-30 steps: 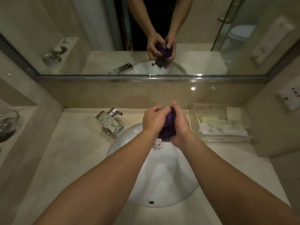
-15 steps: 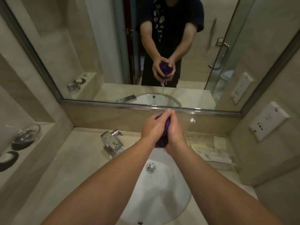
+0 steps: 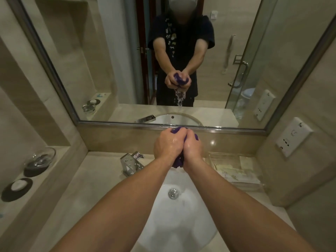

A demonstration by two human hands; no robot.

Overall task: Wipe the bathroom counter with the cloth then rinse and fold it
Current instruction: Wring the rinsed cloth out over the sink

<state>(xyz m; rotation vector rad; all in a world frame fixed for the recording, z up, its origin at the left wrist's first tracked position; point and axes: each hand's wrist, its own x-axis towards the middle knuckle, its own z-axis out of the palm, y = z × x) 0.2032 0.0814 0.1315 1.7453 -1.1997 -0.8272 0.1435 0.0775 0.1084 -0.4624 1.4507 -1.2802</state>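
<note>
Your left hand (image 3: pixel 168 145) and right hand (image 3: pixel 192 148) clench together around the balled purple cloth (image 3: pixel 177 162), now raised higher above the sink (image 3: pixel 181 224) than a second ago. In the mirror (image 3: pixel 127 70) water streams from it, so you're likely wringing after the rinse; folding remains. On the table (image 3: pixel 87 179), a clear tray (image 3: pixel 236 171) holds packets; the glass dish (image 3: pixel 41 158) looks empty.

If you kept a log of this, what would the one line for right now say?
step: wringing | left hand: grips purple cloth | right hand: grips cloth | place: above white sink | water: falling, per mirror | fold: not yet
</note>
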